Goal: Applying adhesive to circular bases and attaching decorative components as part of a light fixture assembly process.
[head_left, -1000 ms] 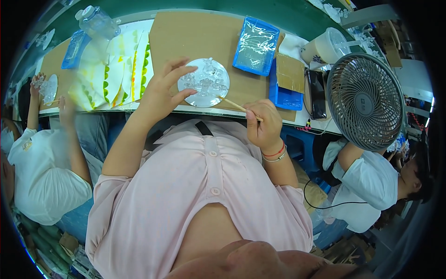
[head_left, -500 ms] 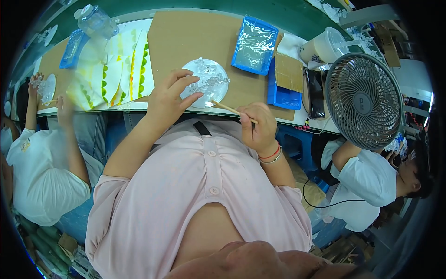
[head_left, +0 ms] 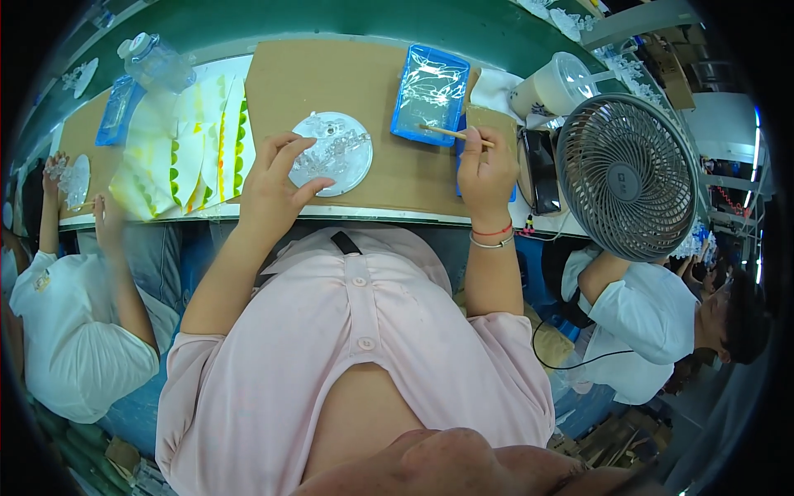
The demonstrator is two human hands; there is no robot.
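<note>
My left hand (head_left: 281, 178) is at the left side of a white round disc (head_left: 357, 178), its thumb and fingers spread apart over the rim. Clear, glassy plastic pieces (head_left: 335, 147) lie clustered on the disc. In my right hand (head_left: 488, 169) is a thin wooden stick (head_left: 451, 132), pinched near its right end. The stick's tip points left over the near part of a blue tray (head_left: 430, 95), whose inside shines with reflections. Whether the tip touches anything in the tray cannot be made out. A second blue tray, partly hidden, is behind my right hand.
Brown cardboard (head_left: 289, 74) covers the tabletop. White sheets with green scalloped edges (head_left: 198, 140) and a clear bottle (head_left: 161, 62) are on the left. To the right are a lidded cup (head_left: 554, 87), a dark case (head_left: 542, 169) and a fan (head_left: 628, 178). People sit on both sides.
My right hand has carried the stick from the near edge of the disc to the blue tray, away from my body. My left hand remains beside the disc. The whole view has shifted slightly.
</note>
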